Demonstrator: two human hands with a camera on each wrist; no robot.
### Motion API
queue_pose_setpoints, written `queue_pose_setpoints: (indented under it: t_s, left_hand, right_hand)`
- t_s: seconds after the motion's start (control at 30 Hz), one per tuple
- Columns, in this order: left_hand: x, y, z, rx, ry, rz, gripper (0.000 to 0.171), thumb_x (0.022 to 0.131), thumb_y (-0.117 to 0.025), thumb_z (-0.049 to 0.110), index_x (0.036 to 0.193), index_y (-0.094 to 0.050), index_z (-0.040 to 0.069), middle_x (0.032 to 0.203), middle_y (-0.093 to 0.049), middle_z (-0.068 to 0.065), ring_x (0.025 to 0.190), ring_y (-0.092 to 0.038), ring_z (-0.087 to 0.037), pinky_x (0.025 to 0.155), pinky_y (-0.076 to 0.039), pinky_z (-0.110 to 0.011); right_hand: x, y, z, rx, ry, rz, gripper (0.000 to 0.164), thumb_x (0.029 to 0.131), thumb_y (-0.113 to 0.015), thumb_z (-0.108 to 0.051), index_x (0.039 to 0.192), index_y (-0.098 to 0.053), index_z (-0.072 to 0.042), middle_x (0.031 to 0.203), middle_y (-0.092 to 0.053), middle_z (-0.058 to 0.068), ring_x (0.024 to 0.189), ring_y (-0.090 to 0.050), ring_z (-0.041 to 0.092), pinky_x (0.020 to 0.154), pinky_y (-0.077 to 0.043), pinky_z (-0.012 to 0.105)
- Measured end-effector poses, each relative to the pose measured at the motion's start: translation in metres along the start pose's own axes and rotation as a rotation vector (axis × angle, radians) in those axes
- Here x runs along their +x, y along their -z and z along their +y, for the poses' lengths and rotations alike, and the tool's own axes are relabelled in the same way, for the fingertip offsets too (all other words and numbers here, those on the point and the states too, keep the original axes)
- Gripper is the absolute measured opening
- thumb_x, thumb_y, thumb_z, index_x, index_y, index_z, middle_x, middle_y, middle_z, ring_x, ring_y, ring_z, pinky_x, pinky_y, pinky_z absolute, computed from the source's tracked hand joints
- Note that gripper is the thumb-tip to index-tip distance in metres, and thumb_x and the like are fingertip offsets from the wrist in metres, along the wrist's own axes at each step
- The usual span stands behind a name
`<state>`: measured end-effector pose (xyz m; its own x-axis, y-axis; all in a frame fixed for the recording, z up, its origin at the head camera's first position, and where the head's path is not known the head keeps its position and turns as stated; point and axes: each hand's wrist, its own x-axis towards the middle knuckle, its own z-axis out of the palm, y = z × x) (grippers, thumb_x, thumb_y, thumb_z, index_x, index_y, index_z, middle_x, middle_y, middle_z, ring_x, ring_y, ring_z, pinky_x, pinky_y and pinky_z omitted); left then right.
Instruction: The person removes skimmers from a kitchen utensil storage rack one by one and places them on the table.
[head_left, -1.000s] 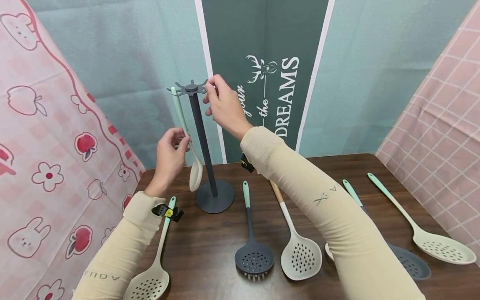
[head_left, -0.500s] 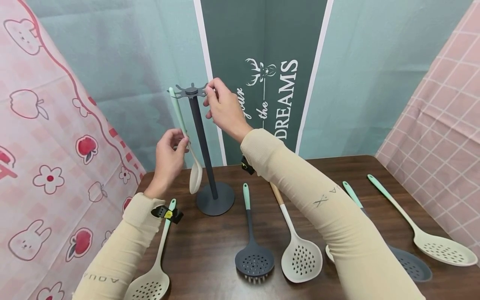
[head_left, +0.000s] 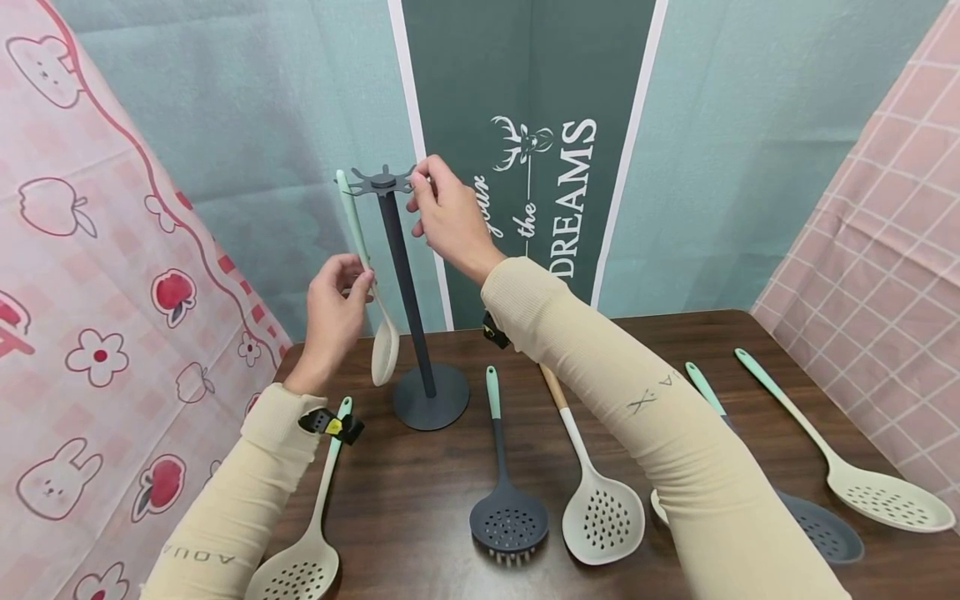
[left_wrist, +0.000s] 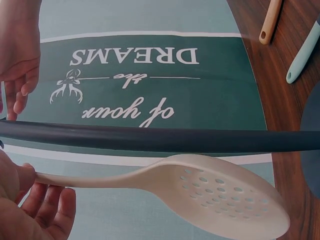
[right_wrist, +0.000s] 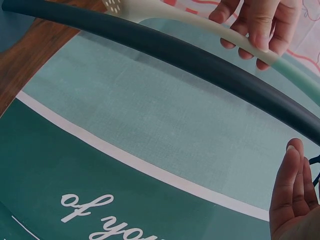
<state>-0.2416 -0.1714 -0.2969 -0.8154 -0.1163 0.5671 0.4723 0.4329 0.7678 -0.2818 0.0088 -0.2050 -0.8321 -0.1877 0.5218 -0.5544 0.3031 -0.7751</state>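
Note:
My left hand pinches a slotted spoon near where its mint handle meets the cream neck. The spoon hangs bowl down, slightly tilted, left of a dark grey utensil stand. Its handle top meets one of the stand's left hooks; whether the hook passes through the hanging hole, I cannot tell. On the stand's other side, my right hand pinches the end of a right-hand hook between thumb and fingers. That hook's tip is hidden by the fingers. In the right wrist view, the left hand's fingers curl over the spoon's neck.
Across the brown table lie a cream skimmer, a dark grey skimmer, a white skimmer with a wooden handle, a second dark skimmer and a cream slotted spoon. My right sleeve covers part of another utensil.
My left hand has shifted slightly left, and the spoon's bowl has swung left, away from the pole. The handle top has moved a little left and up. My right hand stays at the hook.

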Motion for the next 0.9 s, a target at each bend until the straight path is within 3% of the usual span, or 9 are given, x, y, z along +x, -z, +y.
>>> queue_pose_setpoints:
  t_s: [0.33, 0.73, 0.9]
  left_hand:
    - [-0.001, 0.002, -0.002, 0.002, 0.012, 0.018, 0.021, 0.103, -0.057, 0.004, 0.12, -0.059, -0.009, 0.107, -0.066, -0.021, 0.09, -0.064, -0.021, 0.074, -0.054, -0.02]
    - [0.002, 0.007, -0.002, 0.012, -0.005, 0.035, 0.021, 0.103, -0.057, 0.005, 0.118, -0.059, -0.01, 0.105, -0.067, -0.02, 0.093, -0.064, -0.03, 0.074, -0.053, -0.016]
    - [0.003, 0.01, -0.001, 0.011, -0.012, 0.042, 0.021, 0.103, -0.057, 0.005, 0.118, -0.059, -0.01, 0.105, -0.066, -0.021, 0.09, -0.063, -0.026, 0.073, -0.052, -0.016]
  right_hand:
    - [-0.001, 0.0, -0.001, 0.012, -0.004, -0.009, 0.019, 0.111, -0.041, -0.027, 0.113, -0.054, -0.013, 0.091, -0.064, 0.004, 0.068, -0.066, 0.017, 0.061, -0.05, 0.031]
    - [-0.002, 0.001, -0.003, 0.019, -0.01, -0.016, 0.018, 0.111, -0.041, -0.027, 0.113, -0.054, -0.013, 0.092, -0.064, 0.005, 0.069, -0.067, 0.018, 0.061, -0.051, 0.031]
    - [-0.001, 0.002, -0.003, 0.018, -0.015, -0.014, 0.018, 0.111, -0.041, -0.027, 0.113, -0.053, -0.014, 0.092, -0.064, 0.005, 0.069, -0.067, 0.018, 0.061, -0.051, 0.032]
